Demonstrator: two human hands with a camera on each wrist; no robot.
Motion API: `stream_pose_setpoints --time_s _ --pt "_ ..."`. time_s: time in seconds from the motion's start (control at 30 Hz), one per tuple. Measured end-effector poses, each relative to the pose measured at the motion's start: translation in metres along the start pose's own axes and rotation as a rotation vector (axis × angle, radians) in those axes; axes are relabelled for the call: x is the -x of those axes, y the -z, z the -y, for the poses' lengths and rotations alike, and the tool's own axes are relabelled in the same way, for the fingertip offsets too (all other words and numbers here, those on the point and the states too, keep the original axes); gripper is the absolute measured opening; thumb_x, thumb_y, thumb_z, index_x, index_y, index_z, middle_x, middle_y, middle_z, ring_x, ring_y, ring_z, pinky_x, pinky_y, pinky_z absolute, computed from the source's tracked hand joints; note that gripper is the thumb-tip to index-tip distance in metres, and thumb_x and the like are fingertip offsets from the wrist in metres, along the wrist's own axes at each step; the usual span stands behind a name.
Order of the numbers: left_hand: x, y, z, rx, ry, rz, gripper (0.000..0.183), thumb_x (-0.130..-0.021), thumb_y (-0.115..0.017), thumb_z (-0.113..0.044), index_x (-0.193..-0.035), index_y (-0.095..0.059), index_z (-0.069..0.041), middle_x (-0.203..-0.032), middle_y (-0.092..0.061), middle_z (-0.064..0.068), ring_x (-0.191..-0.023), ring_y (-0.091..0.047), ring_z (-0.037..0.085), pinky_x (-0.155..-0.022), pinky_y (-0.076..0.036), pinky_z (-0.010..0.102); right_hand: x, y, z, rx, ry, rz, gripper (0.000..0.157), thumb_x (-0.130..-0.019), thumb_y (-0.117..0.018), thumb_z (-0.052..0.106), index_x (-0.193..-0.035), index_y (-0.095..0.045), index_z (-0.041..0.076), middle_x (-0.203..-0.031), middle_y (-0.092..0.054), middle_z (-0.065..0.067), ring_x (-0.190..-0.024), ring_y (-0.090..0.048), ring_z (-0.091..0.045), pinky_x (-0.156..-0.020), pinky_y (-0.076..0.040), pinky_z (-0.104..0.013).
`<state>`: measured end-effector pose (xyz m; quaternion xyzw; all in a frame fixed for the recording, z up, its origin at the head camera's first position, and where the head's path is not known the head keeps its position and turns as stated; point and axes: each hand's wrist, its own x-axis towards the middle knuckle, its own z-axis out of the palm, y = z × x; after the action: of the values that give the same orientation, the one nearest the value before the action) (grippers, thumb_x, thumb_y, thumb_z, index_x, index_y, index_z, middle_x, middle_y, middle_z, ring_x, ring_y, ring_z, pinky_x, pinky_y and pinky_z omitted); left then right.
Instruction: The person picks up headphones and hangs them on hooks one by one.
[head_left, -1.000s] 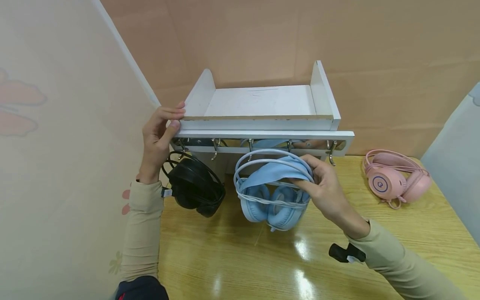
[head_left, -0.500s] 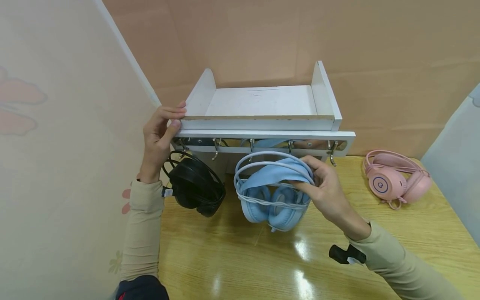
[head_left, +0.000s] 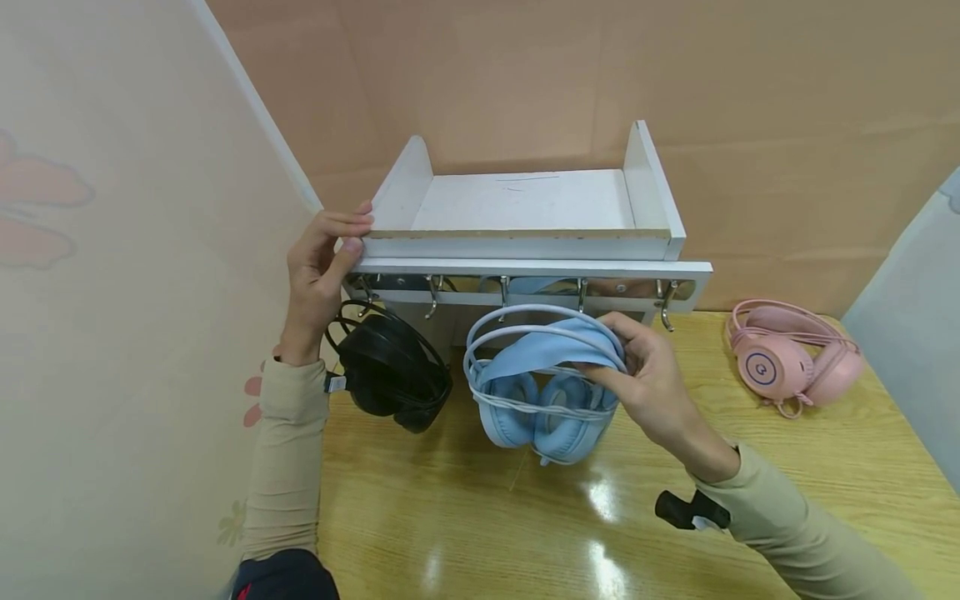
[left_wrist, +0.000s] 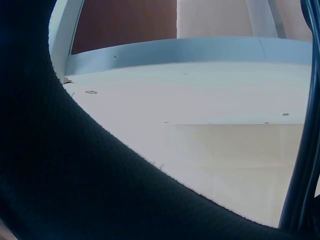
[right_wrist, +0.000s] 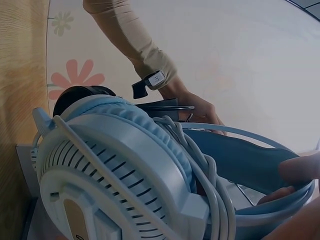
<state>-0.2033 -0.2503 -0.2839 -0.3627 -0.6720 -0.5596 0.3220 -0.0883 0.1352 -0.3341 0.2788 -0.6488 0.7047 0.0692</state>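
My left hand (head_left: pixel 318 271) grips the left end of a white shelf rack (head_left: pixel 517 250), thumb at the front edge and fingers over the top. Just below it a pair of black headphones (head_left: pixel 386 367) hangs at the leftmost hook. With thumb and fingers my right hand (head_left: pixel 656 387) holds the headband of light blue headphones (head_left: pixel 510 417), cable wrapped round them, in front of the middle hooks. Their ear cup (right_wrist: pixel 125 155) fills much of the right wrist view. Whether the headband touches a hook is unclear. A dark, close shape (left_wrist: pixel 75 165) covers much of the left wrist view.
Several metal hooks (head_left: pixel 506 292) line the rack's front rail. Pink headphones (head_left: pixel 780 362) lie on the wooden table (head_left: pixel 465 525) at the right. A patterned white panel (head_left: pixel 150 333) stands close on the left, and a brown backdrop (head_left: pixel 517 75) rises behind the rack.
The blue headphones, in my right hand, have shifted very slightly down from the hooks and a touch left. My left hand stays on the rack's end.
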Motion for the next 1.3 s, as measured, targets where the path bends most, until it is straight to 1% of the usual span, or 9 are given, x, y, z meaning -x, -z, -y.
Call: stream_pose_setpoints --time_s 0.23,0.43,0.53,0.6,0.67,0.73,0.97,1.2,1.3 --pt "-0.0010 0.0003 -0.0001 -0.004 0.002 0.004 0.017 -0.099 -0.057 0.006 -0.107 -0.065 0.019 -0.116 -0.075 0.000 -0.133 -0.068 0.027 -0.124 -0.047 0.047 0.0014 -0.0009 0.0024 0.001 0.000 0.012 0.031 -0.089 -0.064 -0.023 -0.112 -0.067 -0.002 -0.105 -0.078 -0.001 -0.099 -0.074 -0.009 -0.087 -0.063 -0.019" --pt "-0.0012 0.0011 -0.0005 -0.008 0.006 0.009 0.017 -0.100 -0.056 0.006 -0.107 -0.065 0.019 -0.117 -0.074 0.000 -0.134 -0.067 0.027 -0.122 -0.048 0.045 0.0010 -0.0033 0.0024 -0.002 -0.013 0.020 0.029 -0.090 -0.065 -0.021 -0.112 -0.067 -0.003 -0.105 -0.078 0.000 -0.098 -0.074 -0.008 -0.086 -0.063 -0.019" --pt "-0.0013 0.0011 -0.0008 -0.003 0.009 0.009 0.016 -0.100 -0.056 0.007 -0.107 -0.065 0.019 -0.117 -0.074 0.000 -0.135 -0.067 0.027 -0.122 -0.049 0.045 0.0009 -0.0039 0.0014 -0.003 -0.025 0.020 0.024 -0.092 -0.067 -0.016 -0.112 -0.067 -0.003 -0.104 -0.078 0.000 -0.097 -0.073 -0.009 -0.085 -0.063 -0.019" --pt "-0.0013 0.0011 -0.0010 -0.001 0.011 0.008 0.016 -0.100 -0.057 0.007 -0.107 -0.065 0.019 -0.117 -0.074 0.000 -0.135 -0.067 0.027 -0.122 -0.049 0.045 0.0009 -0.0040 0.0005 0.001 -0.032 0.018 0.019 -0.094 -0.071 -0.010 -0.112 -0.066 -0.004 -0.104 -0.078 -0.001 -0.096 -0.073 -0.010 -0.084 -0.063 -0.020" --pt "-0.0013 0.0012 -0.0008 -0.001 0.008 0.007 0.016 -0.100 -0.057 0.007 -0.107 -0.065 0.019 -0.117 -0.074 0.000 -0.134 -0.067 0.028 -0.122 -0.048 0.046 0.0008 -0.0040 -0.0003 0.006 -0.039 0.018 0.018 -0.095 -0.074 -0.004 -0.112 -0.066 -0.004 -0.104 -0.078 -0.001 -0.095 -0.073 -0.011 -0.084 -0.063 -0.020" --pt "-0.0013 0.0014 -0.0006 -0.004 0.004 0.006 0.016 -0.100 -0.057 0.007 -0.107 -0.065 0.019 -0.116 -0.075 0.001 -0.134 -0.067 0.028 -0.123 -0.048 0.046 0.0007 -0.0040 -0.0009 0.013 -0.044 0.020 0.019 -0.095 -0.075 -0.002 -0.111 -0.066 -0.006 -0.103 -0.078 -0.001 -0.095 -0.074 -0.012 -0.084 -0.064 -0.021" --pt "-0.0014 0.0012 -0.0001 -0.001 0.003 0.007 0.016 -0.100 -0.057 0.006 -0.107 -0.065 0.019 -0.117 -0.075 0.001 -0.134 -0.067 0.028 -0.123 -0.048 0.046 0.0000 -0.0043 -0.0025 0.039 -0.064 0.017 0.021 -0.093 -0.071 -0.011 -0.113 -0.064 -0.007 -0.102 -0.078 0.001 -0.095 -0.074 -0.009 -0.082 -0.064 -0.020" --pt "-0.0011 0.0007 0.0004 -0.001 -0.005 0.006 0.017 -0.100 -0.057 0.005 -0.107 -0.065 0.019 -0.116 -0.075 0.000 -0.133 -0.068 0.028 -0.123 -0.047 0.048 0.0006 -0.0045 -0.0040 0.054 -0.084 0.011 0.023 -0.095 -0.074 -0.003 -0.115 -0.064 -0.009 -0.103 -0.078 0.000 -0.096 -0.074 -0.010 -0.083 -0.063 -0.020" --pt "-0.0009 0.0003 0.0004 0.002 -0.006 0.005 0.016 -0.100 -0.058 0.005 -0.106 -0.065 0.019 -0.115 -0.075 0.002 -0.133 -0.068 0.029 -0.124 -0.047 0.049 0.0011 -0.0046 -0.0046 0.058 -0.091 0.008 0.023 -0.095 -0.074 -0.003 -0.115 -0.064 -0.009 -0.104 -0.078 0.000 -0.097 -0.075 -0.010 -0.083 -0.063 -0.020"
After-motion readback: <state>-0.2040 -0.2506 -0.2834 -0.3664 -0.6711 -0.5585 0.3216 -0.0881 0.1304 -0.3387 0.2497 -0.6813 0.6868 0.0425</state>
